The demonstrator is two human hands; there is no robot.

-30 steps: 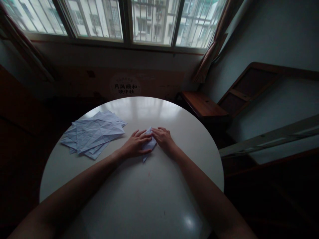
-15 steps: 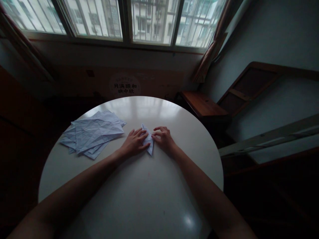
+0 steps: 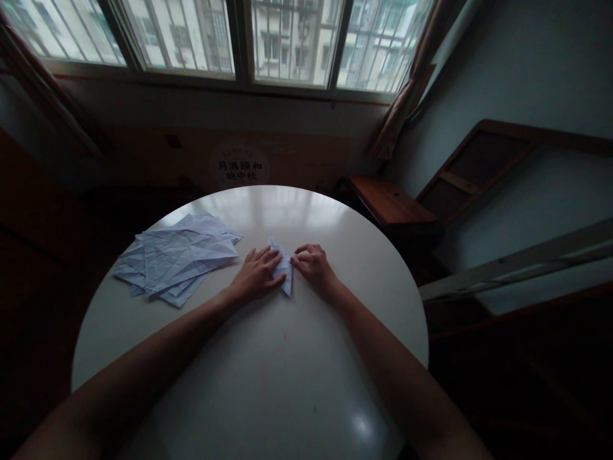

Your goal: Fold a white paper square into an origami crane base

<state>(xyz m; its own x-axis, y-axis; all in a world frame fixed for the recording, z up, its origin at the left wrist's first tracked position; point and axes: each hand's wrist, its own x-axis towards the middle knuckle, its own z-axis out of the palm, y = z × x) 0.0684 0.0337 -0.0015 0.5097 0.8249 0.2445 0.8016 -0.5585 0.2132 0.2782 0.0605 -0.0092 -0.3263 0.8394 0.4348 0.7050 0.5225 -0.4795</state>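
Note:
A small piece of folded paper (image 3: 287,266) lies on the white round table (image 3: 268,370), its lower end coming to a point toward me. My left hand (image 3: 257,273) rests on its left side with fingers spread, covering part of it. At the paper's right edge, the curled fingertips of my right hand (image 3: 313,268) pinch the side. The exact grip of the right fingertips is small and dim. To the left of my left hand lies a loose pile of creased paper sheets (image 3: 184,252).
A brown wooden stool or bench (image 3: 390,201) stands beyond the table's right rim. Behind the table, a cardboard panel (image 3: 306,153) with printed characters leans below the barred window (image 3: 297,45). Curtains (image 3: 402,121) hang at both sides.
The folded paper now lies slightly flatter under my left hand, with its right edge at my right fingertips. Both hands have barely moved.

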